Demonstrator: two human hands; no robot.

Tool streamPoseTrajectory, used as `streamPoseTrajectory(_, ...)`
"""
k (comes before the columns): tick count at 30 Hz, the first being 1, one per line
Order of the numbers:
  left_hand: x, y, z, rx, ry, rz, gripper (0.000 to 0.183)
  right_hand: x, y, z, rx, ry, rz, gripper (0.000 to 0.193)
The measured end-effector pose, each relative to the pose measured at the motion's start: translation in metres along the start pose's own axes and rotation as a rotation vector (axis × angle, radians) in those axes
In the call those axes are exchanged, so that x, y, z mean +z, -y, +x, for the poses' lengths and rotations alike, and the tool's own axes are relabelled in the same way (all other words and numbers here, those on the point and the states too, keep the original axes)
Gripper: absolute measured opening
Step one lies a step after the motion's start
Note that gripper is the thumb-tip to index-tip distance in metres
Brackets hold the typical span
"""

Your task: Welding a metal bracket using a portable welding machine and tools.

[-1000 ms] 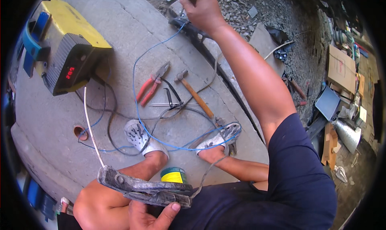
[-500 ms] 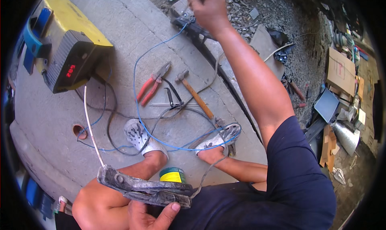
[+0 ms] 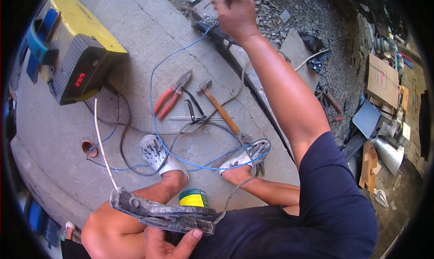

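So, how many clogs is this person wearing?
2: in the picture, the left clog is below the red-handled pliers, the right clog below the wooden-handled hammer.

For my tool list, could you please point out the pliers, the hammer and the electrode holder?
Pliers (image 3: 178, 85): head view, metal near the pivot.
Hammer (image 3: 221, 110): head view, middle of the wooden handle.
Electrode holder (image 3: 167, 209): head view, upper lever.
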State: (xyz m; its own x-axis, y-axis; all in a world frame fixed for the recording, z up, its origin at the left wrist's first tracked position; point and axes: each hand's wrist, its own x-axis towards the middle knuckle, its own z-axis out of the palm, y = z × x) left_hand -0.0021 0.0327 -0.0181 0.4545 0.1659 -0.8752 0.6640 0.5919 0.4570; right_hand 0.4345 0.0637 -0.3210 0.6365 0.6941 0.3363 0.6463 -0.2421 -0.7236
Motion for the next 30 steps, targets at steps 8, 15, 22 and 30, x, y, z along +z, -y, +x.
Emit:
streamPoseTrajectory(8, -0.009, -0.010, -0.002, 0.101, 0.037, 0.265, 0.054, -0.001, 0.012, -0.007, 0.097, -0.049, 0.063, 0.021)
streamPoseTrajectory(15, -0.011, 0.003, -0.004, 0.113, 0.011, 0.245, 0.054, -0.005, 0.006, -0.005, 0.075, 0.050, -0.038, 0.023)
streamPoseTrajectory(22, -0.004, 0.008, -0.003, 0.056, -0.076, 0.118, 0.055, -0.003, 0.004, -0.010, 0.079, 0.057, -0.073, 0.033)
streamPoseTrajectory(30, -0.004, 0.000, -0.001, 0.089, -0.010, 0.080, 0.055, -0.001, 0.000, -0.010, 0.067, -0.085, 0.008, 0.030)
